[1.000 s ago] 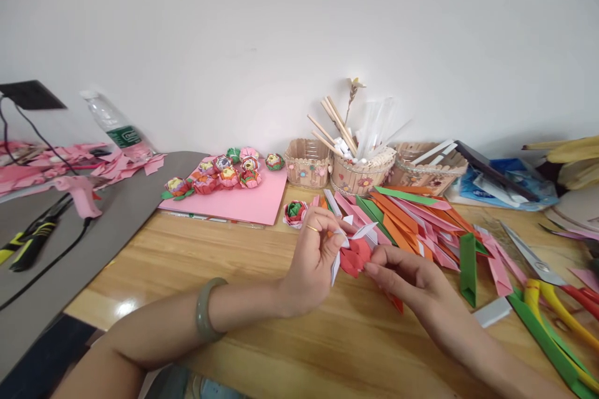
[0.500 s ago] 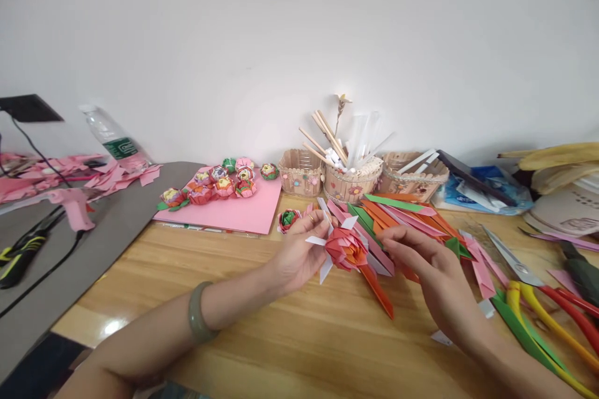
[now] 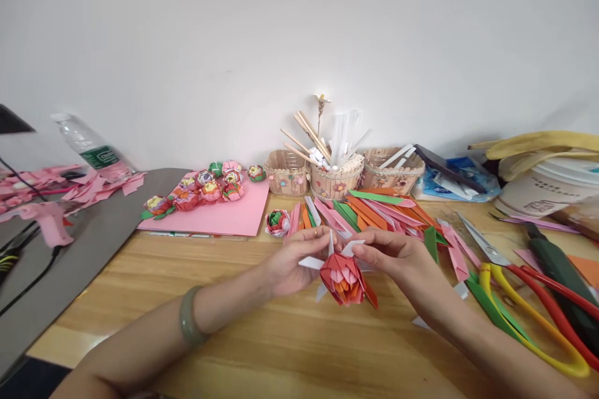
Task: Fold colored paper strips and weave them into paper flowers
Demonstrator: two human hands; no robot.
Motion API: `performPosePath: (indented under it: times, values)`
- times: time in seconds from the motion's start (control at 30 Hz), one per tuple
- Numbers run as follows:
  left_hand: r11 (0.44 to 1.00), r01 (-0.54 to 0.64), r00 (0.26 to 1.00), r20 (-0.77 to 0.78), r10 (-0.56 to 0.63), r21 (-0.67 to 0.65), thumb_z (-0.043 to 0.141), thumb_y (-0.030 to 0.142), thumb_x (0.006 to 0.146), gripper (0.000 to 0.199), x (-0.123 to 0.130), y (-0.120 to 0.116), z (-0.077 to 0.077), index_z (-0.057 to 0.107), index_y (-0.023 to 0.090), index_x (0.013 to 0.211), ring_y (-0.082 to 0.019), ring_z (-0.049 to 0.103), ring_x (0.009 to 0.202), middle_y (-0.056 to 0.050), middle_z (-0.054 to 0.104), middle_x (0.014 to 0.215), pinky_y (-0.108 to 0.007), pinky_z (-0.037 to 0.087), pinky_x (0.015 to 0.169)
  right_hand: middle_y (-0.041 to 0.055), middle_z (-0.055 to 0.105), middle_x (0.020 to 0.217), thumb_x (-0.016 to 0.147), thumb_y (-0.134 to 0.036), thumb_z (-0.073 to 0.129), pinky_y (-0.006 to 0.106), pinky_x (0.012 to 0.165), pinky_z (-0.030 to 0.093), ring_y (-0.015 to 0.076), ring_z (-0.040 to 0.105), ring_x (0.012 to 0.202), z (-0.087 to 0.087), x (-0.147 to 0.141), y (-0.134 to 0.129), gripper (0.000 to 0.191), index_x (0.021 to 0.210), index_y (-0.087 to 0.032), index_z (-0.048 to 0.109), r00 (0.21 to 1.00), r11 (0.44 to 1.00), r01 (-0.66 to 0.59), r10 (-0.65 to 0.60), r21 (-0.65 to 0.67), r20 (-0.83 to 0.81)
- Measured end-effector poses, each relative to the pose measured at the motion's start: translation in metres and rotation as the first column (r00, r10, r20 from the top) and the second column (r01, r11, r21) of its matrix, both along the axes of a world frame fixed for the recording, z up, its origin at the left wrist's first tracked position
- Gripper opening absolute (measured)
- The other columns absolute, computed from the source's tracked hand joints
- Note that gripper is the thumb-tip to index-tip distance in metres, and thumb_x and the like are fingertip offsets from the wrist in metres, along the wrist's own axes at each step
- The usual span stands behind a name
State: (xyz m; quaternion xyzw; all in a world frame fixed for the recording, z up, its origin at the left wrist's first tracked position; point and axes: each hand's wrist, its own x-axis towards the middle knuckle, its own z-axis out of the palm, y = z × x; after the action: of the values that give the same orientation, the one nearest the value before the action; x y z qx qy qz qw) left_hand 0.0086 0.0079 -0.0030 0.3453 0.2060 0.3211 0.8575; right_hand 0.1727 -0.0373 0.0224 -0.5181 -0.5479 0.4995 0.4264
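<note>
A folded paper flower (image 3: 343, 279) with red, pink and orange petals hangs over the table, its open face tilted toward me. White paper strips stick out around its base. My left hand (image 3: 297, 262) is closed on the flower's base from the left and behind; a ring and a green bangle show on that arm. My right hand (image 3: 395, 255) pinches a white paper strip (image 3: 353, 248) at the flower's upper right between thumb and fingers. Just behind the hands lie folded paper strips (image 3: 374, 212) in orange, pink and green. A small finished paper flower (image 3: 277, 223) sits left of them.
Several paper flowers (image 3: 210, 191) rest on a pink sheet (image 3: 234, 218) at the back left. Small decorated baskets (image 3: 337, 184) line the wall. Large scissors (image 3: 491, 255) with red and yellow handles lie at right. A pink glue gun (image 3: 53, 224) and a bottle (image 3: 96, 153) are at left.
My right hand has moved left to the flower and now pinches a white strip. The flower has tipped and dropped slightly. The view has shifted a little to the right.
</note>
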Motion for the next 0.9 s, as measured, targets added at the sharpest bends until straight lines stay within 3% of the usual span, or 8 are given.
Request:
performPosePath:
  times: [0.13,0.23,0.37,0.47,0.63,0.9]
  values:
    - [0.994,0.002,0.991,-0.130,0.013,0.112,0.052,0.048,0.077,0.037,-0.003,0.004,0.002,0.065,0.013,0.072,-0.013,0.055,0.066,-0.006,0.060,0.073,-0.023,0.043,0.060,-0.0005,0.059,0.061,0.070,-0.041,0.062,0.026,0.061,0.045,0.0136,0.055,0.060,0.002,0.001,-0.001,0.025,0.062,-0.018,0.060,0.999,1.000,0.022,-0.023,0.018,0.045]
    - [0.984,-0.010,0.957,-0.284,0.061,0.177,0.065,0.039,0.069,0.027,-0.002,0.004,0.003,0.067,0.012,0.073,-0.011,0.054,0.062,-0.003,0.062,0.068,-0.021,0.041,0.059,0.0002,0.062,0.063,0.069,-0.042,0.063,0.025,0.059,0.043,0.0138,0.055,0.060,0.000,0.002,0.000,0.025,0.064,-0.017,0.063,0.996,0.999,0.021,-0.023,0.028,0.087]
    - [0.985,0.062,0.906,-0.423,0.011,0.160,0.073,0.030,0.060,0.021,0.002,0.002,0.004,0.068,0.012,0.070,-0.010,0.054,0.058,-0.002,0.064,0.064,-0.021,0.040,0.058,0.0014,0.063,0.066,0.066,-0.040,0.066,0.025,0.057,0.041,0.0139,0.054,0.061,-0.009,0.002,0.004,0.024,0.069,-0.016,0.067,0.986,0.997,0.030,-0.041,0.071,0.161]
    - [0.981,0.075,0.882,-0.471,0.019,0.180,0.073,0.031,0.059,0.023,0.003,0.001,0.006,0.070,0.012,0.071,-0.009,0.053,0.055,-0.002,0.064,0.062,-0.022,0.040,0.057,0.0014,0.063,0.065,0.068,-0.040,0.065,0.025,0.057,0.040,0.0138,0.053,0.061,-0.015,0.003,0.006,0.024,0.068,-0.017,0.068,0.977,0.994,0.025,-0.046,0.102,0.209]
    - [0.944,0.026,0.854,-0.498,0.150,0.328,0.070,0.029,0.061,0.018,0.003,0.001,0.006,0.071,0.013,0.070,-0.012,0.056,0.061,-0.002,0.067,0.066,-0.023,0.041,0.062,0.0017,0.064,0.065,0.072,-0.046,0.062,0.025,0.053,0.041,0.0142,0.054,0.058,-0.019,0.004,0.008,0.029,0.071,-0.018,0.068,0.964,0.988,0.009,-0.048,0.151,0.260]
    - [0.900,0.003,0.805,-0.535,0.256,0.436,0.067,0.024,0.063,0.016,0.001,0.002,0.004,0.071,0.014,0.074,-0.014,0.059,0.065,-0.004,0.069,0.071,-0.024,0.045,0.063,0.0049,0.064,0.073,0.074,-0.044,0.060,0.027,0.060,0.042,0.0173,0.055,0.066,-0.023,0.003,0.004,0.027,0.073,-0.019,0.069,0.951,0.963,-0.004,-0.079,0.269,0.299]
